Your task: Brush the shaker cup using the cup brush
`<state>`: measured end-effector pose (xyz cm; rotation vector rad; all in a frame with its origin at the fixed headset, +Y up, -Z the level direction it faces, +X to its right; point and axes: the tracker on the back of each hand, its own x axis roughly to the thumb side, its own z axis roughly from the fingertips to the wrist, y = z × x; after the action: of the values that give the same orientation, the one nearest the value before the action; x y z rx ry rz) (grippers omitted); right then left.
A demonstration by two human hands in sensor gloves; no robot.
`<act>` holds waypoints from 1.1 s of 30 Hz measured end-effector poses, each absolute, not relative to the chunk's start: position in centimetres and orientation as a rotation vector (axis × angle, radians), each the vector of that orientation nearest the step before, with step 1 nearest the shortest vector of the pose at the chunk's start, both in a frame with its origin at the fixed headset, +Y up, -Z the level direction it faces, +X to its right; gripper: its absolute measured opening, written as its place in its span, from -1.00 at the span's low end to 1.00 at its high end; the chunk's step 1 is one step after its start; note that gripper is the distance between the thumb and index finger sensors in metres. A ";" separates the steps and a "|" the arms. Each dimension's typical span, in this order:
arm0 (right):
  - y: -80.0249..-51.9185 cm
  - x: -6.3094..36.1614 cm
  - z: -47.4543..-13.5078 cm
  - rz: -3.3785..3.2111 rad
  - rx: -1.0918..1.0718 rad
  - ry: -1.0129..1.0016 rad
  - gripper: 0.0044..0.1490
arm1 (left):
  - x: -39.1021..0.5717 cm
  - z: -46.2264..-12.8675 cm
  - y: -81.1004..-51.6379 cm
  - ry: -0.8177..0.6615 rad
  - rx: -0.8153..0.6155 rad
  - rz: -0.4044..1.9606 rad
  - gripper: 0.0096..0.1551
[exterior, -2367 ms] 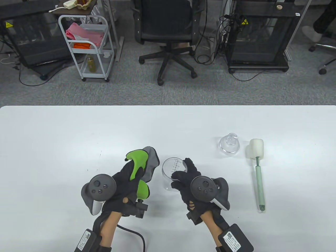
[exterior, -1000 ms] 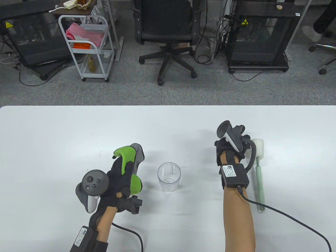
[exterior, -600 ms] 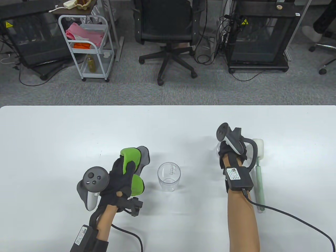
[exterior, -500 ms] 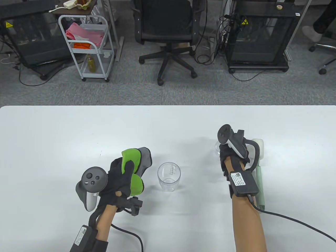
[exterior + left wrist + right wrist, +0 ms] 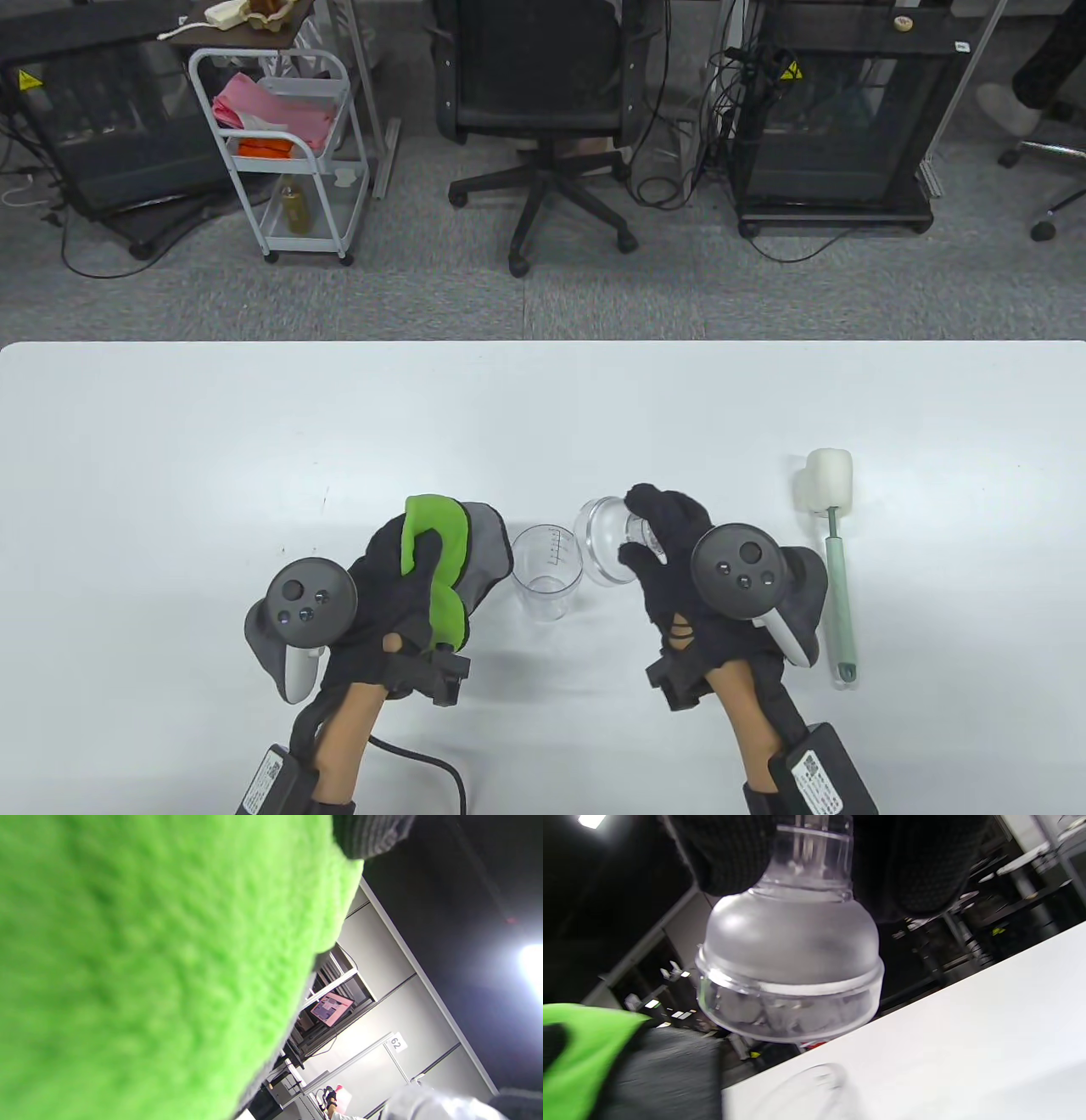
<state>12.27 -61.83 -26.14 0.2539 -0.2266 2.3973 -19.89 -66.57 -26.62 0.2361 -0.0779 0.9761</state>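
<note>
From above, the shaker cup [image 5: 547,581] stands upright and open near the desk's [image 5: 170,441] front edge, between both hands. The left hand [image 5: 407,586], curled around a green-and-grey cloth [image 5: 441,552], sits just beside it. The right hand [image 5: 679,569] pinches the clear lid [image 5: 604,552] by its neck, tilted towards the cup, probably to fit it. The cup brush [image 5: 836,560] lies untouched toward the right edge.

The left wrist view shows only the cloth [image 5: 148,963]; finger positions there I cannot tell.

The right wrist view shows fingertips [image 5: 916,870] clamped around the lid's [image 5: 791,955] spout.
</note>
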 end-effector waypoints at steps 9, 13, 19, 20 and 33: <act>-64.9 9.8 -24.9 1.963 0.487 -0.210 -0.22 | -16.2 -24.9 -66.4 -0.109 0.226 1.140 -0.49; -64.3 10.5 -24.5 1.925 0.538 -0.257 -0.23 | -15.3 -24.8 -66.6 -0.237 0.141 1.365 -0.45; -64.0 11.6 -24.5 1.954 0.545 -0.281 -0.24 | -13.8 -24.7 -67.1 -0.420 -0.104 1.681 -0.06; -64.1 11.7 -24.6 1.928 0.553 -0.276 -0.24 | -13.7 -24.9 -67.3 -0.464 -0.165 1.677 -0.06; -63.7 11.7 -24.6 2.060 0.719 -0.274 -0.26 | -12.5 -24.7 -67.1 -0.463 -0.218 1.491 -0.38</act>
<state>11.67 -63.73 -24.64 0.7190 -0.2745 2.0597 -12.55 -67.10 -24.72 -0.2182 -0.4626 1.4912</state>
